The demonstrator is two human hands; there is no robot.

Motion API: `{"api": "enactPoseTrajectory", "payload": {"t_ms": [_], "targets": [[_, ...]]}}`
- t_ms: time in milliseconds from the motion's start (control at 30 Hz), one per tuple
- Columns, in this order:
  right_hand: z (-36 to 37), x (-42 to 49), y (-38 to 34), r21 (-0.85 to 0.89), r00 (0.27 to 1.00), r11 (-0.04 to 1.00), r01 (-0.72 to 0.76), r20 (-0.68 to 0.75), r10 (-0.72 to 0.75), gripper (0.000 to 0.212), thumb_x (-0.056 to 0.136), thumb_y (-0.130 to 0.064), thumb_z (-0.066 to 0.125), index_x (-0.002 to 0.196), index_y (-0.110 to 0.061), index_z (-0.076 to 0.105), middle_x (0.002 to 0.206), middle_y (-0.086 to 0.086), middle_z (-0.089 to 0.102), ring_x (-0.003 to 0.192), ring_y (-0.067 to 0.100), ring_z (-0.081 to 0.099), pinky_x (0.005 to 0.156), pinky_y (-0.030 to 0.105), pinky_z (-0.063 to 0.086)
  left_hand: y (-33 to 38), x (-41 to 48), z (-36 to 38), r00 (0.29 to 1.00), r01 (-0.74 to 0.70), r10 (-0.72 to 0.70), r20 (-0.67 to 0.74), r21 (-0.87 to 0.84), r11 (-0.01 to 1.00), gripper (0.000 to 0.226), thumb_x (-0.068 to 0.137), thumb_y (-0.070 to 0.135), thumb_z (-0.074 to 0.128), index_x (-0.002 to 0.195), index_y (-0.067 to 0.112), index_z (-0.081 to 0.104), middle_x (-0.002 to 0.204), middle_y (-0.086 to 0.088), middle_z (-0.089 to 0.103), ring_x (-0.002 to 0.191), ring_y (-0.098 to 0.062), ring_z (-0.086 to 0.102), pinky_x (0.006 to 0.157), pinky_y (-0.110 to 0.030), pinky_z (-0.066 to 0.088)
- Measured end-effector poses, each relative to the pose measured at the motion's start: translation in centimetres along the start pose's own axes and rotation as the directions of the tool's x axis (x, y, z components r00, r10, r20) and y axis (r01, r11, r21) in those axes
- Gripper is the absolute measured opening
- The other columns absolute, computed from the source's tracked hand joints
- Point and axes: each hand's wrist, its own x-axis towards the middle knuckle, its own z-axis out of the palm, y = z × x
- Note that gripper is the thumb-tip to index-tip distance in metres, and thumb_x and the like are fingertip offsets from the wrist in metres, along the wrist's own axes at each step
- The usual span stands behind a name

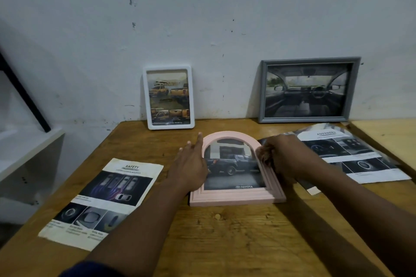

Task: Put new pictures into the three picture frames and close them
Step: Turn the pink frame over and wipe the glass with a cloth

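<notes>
A pink arched picture frame (236, 198) lies face up in the middle of the wooden table, showing a dark pickup truck picture. My left hand (191, 164) rests on its left side with fingers stretched out flat. My right hand (281, 155) curls around the frame's right edge. A white frame (169, 96) with an orange truck picture leans upright against the wall at the back. A grey frame (308, 90) with a car interior picture leans against the wall at the back right.
A "Safety" brochure page (105, 200) lies on the table (225, 243) at the left. An "Advanced" brochure page (351, 153) lies at the right, partly under my right forearm. A white shelf (22, 148) stands off the table's left side.
</notes>
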Motion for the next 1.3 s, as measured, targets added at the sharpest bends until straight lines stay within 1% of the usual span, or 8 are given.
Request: {"api": "enactPoseTrajectory", "payload": {"t_ms": [133,267,467,667,833,1000,1133,1300], "targets": [[-3.2,-5.7,0.8,0.004,0.986,0.998,0.064,0.155,-0.064,0.028,0.097,-0.01,0.053,0.114,-0.029,0.064,0.107,-0.007,0.063,0.086,0.006,0.061,0.066,0.021,0.054,-0.1,0.0,-0.3,0.981,-0.078,0.096,-0.169,0.113,0.991,0.07,0.106,0.041,0.043,0.163,0.032,0.003,0.168,-0.003,0.022,0.154,-0.029,0.022,0.121,-0.049,0.024],[-3.8,-9.6,0.6,-0.052,0.918,0.996,0.079,0.393,-0.053,0.031,0.097,-0.015,0.052,0.123,-0.031,0.059,0.114,-0.01,0.062,0.097,0.005,0.059,0.082,0.022,0.053,0.4,-0.8,-1.0,0.982,0.014,-0.007,-0.189,0.036,0.999,0.068,0.104,0.05,0.045,0.162,0.03,0.014,0.164,-0.002,0.032,0.146,-0.031,0.039,0.113,-0.052,0.039],[-2.5,-4.9,0.1,0.167,0.99,0.981,-0.102,0.115,0.083,0.046,0.093,-0.032,0.061,0.136,-0.017,0.051,0.132,0.006,0.06,0.112,0.022,0.06,0.091,0.034,0.051,1.3,-2.4,-1.8,0.991,0.078,-0.081,-0.107,-0.03,0.997,0.059,0.099,0.041,0.061,0.151,0.03,0.036,0.147,-0.002,0.053,0.124,-0.028,0.059,0.095,-0.041,0.055],[0.6,-0.4,-2.1,0.294,0.966,0.925,-0.24,0.165,0.198,0.047,0.094,-0.037,0.058,0.134,-0.012,0.049,0.116,0.007,0.059,0.095,0.022,0.058,0.079,0.034,0.055,1.7,-2.2,-1.6,0.992,0.109,-0.124,-0.03,-0.303,0.947,0.052,0.096,0.03,0.068,0.143,0.027,0.046,0.136,0.001,0.057,0.117,-0.024,0.061,0.093,-0.042,0.058],[1.3,0.4,-2.4,0.426,0.977,0.884,-0.19,-0.002,0.211,0.044,0.094,-0.034,0.059,0.13,-0.016,0.043,0.113,0.008,0.06,0.091,0.022,0.061,0.069,0.035,0.054,1.0,-1.7,-1.7,0.987,0.02,-0.104,-0.124,-0.544,0.839,0.049,0.096,0.03,0.067,0.139,0.04,0.046,0.124,0.01,0.062,0.108,-0.018,0.062,0.09,-0.046,0.059],[0.2,0.8,-2.7,0.597,0.948,0.798,0.085,-0.295,0.12,0.051,0.095,-0.024,0.062,0.139,-0.02,0.038,0.113,0.0,0.061,0.075,0.002,0.058,0.052,0.014,0.043,1.3,-0.3,-3.1,0.946,-0.163,-0.027,-0.323,-0.548,0.82,0.063,0.097,0.031,0.062,0.148,0.048,0.029,0.129,0.007,0.06,0.111,-0.015,0.06,0.089,-0.047,0.059],[0.1,1.7,-2.3,0.62,0.917,0.762,0.189,-0.389,0.089,0.06,0.093,-0.018,0.064,0.145,-0.022,0.034,0.131,0.003,0.057,0.103,0.015,0.061,0.078,0.029,0.058,1.9,1.4,-3.1,0.919,-0.177,-0.017,-0.394,-0.452,0.874,0.085,0.094,0.047,0.063,0.153,0.055,0.003,0.164,0.006,0.029,0.144,-0.028,0.038,0.108,-0.057,0.045],[0.8,5.1,-0.9,0.641,0.934,0.746,0.182,-0.351,0.074,0.065,0.092,-0.014,0.064,0.147,-0.024,0.03,0.146,0.007,0.046,0.128,0.024,0.049,0.102,0.043,0.047,2.9,5.1,-2.1,0.912,-0.219,0.0,-0.411,-0.487,0.845,0.093,0.096,0.037,0.066,0.153,0.056,-0.005,0.168,0.01,0.017,0.151,-0.026,0.028,0.114,-0.052,0.039]]}}
